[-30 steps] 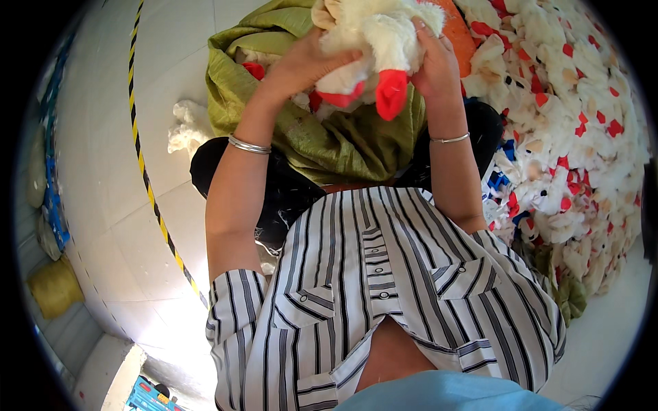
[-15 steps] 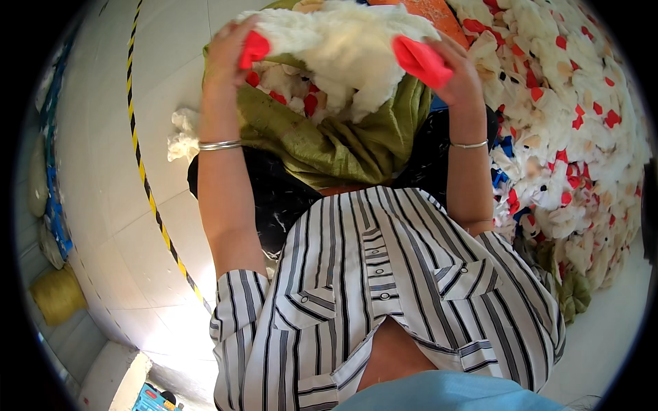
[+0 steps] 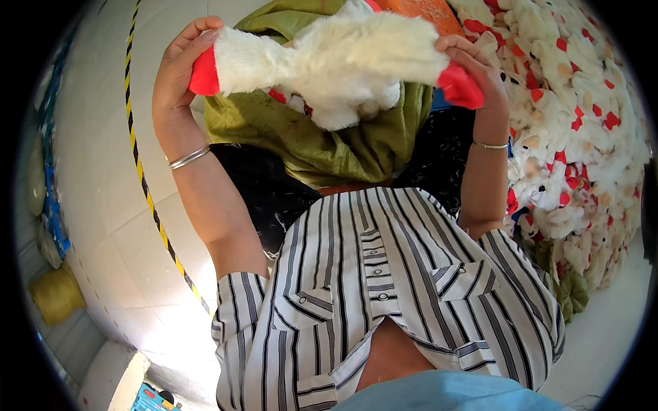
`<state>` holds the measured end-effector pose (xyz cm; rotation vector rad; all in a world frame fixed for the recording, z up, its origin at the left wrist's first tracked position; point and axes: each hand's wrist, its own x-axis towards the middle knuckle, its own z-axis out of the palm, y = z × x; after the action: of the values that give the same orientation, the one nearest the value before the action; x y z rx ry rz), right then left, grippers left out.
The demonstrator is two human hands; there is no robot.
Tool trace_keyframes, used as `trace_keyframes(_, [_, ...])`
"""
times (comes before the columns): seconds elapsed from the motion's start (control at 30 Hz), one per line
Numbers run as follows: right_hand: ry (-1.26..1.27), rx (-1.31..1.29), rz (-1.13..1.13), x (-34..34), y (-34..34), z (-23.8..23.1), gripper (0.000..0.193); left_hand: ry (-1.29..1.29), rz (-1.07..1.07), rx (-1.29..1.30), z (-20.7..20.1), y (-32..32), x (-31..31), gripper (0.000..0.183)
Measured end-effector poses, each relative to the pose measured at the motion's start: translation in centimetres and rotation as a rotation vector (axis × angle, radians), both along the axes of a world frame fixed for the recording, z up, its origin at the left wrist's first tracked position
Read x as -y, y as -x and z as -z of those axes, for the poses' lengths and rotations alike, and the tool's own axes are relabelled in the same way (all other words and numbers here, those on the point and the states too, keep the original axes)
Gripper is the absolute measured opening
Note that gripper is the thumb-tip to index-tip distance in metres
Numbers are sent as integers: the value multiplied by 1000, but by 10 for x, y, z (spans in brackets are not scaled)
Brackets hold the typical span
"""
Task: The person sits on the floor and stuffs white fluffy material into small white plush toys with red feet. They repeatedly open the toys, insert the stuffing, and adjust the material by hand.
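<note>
A white furry toy skin [image 3: 343,58] with red tips hangs stretched between my two hands. My left hand [image 3: 186,61] is closed on its left limb, right by the red end. At the other side my right hand [image 3: 480,65] grips the opposite limb, where a red end shows beside my palm. Below the toy skin, an olive-green sack [image 3: 322,147] lies in front of my lap, partly covered by it. A few red and white pieces peek out of the sack's mouth.
To the right rises a large heap of white furry toy skins [image 3: 569,144] with red patches. An orange surface [image 3: 425,17] lies at the back. Black-and-yellow tape [image 3: 147,185] runs along the tiled floor at left, and a yellow roll [image 3: 56,294] stands farther left.
Both hands have moved outward, the left one farther, pulling the toy skin's limbs out to the sides. The white fur piece on the floor near my left wrist is no longer visible.
</note>
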<state>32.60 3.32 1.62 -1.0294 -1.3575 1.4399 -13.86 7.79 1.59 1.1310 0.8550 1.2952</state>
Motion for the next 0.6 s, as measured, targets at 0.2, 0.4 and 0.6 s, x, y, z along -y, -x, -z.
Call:
trace_keyframes(0.2, [-288, -291, -11, -28, -12, -36, 44, -485, 126, 774, 2, -2, -30, 36])
trace_keyframes(0.4, [42, 396, -217, 10, 133, 59, 18, 8, 545, -394, 24, -129, 12, 48])
trace_keyframes(0.6, [369, -21, -365, 48, 170, 120, 23, 171, 669, -629, 39, -138, 15, 34])
